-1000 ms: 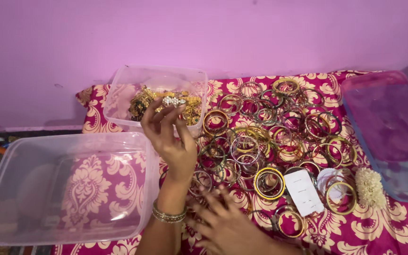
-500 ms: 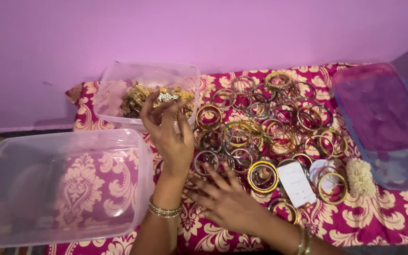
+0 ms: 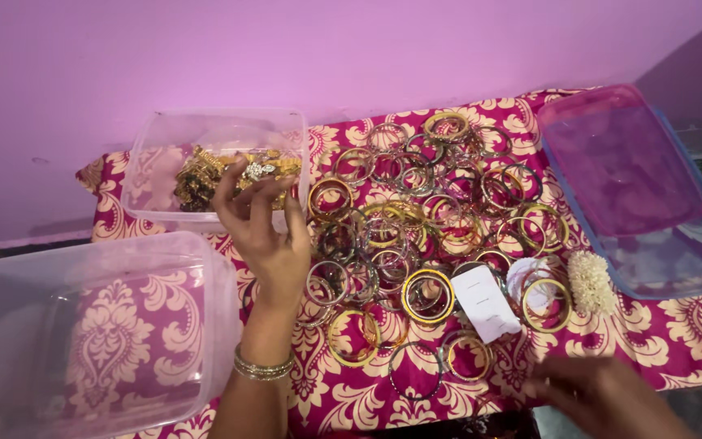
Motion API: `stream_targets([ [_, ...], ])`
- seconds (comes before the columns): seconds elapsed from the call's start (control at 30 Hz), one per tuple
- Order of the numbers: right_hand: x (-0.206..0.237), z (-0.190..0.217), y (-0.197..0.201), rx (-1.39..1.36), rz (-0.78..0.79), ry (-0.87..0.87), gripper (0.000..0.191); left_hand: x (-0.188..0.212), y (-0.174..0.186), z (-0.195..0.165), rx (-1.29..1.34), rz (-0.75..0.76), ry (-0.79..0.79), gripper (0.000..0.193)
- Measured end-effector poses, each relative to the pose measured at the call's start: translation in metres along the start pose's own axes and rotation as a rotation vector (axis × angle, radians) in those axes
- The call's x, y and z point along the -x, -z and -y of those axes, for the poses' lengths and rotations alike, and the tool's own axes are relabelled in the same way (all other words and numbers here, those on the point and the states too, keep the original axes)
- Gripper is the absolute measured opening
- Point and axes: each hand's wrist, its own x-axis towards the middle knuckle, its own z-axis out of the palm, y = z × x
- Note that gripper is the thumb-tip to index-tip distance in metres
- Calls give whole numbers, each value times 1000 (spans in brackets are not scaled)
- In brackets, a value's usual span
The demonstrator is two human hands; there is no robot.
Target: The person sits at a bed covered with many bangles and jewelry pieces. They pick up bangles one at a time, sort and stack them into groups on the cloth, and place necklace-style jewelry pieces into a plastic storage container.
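Up top, left hand fingers pinch small silver-white jewelled piece; right hand fingers blurred, cannot tell

A large clear plastic tub is cut off by the left and bottom edges, its contents smeared by glare. The right hand is blurred and clipped at the bottom edge; whether it grips anything cannot be told. The raised left hand hides part of the gold jewellery heap in the smaller clear plastic box, and what its fingertips pinch is too small to make out. A white paper tag covers several bangles. The pink-tinted flat plastic lid runs off the right edge.
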Motion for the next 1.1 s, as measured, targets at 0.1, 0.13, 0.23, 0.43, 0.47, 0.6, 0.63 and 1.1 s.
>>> stream_targets([
  [0.1, 5, -39, -31, 34, 201, -32, 34, 1, -2, -1, -2, 28, -8, 28],
  [0.13, 1, -47, -47, 58, 159, -27, 41, 1, -3, -1, 0, 38, 0, 28],
  [0.23, -23, -61, -94, 212, -44, 235, 66, 2, -4, -3, 2, 61, 9, 29],
  [0.43, -43, -70, -116, 325, -74, 438, 46, 2, -4, -4, -4, 74, 16, 30],
  [0.47, -43, -67, -111, 321, -76, 480, 42, 3, -5, -3, -5, 78, 20, 30],
  [0.6, -44, -34, -75, 237, 78, 503, 26, 6, -7, 3, -13, 77, 28, 27],
  [0.63, -43, -22, -61, 214, 114, 507, 26, 6, -8, 6, -20, 77, 11, 25],
  [1.1, -184, 87, 49, -744, -7, 523, 10, 17, -24, 3, -113, 263, -195, 13],
])
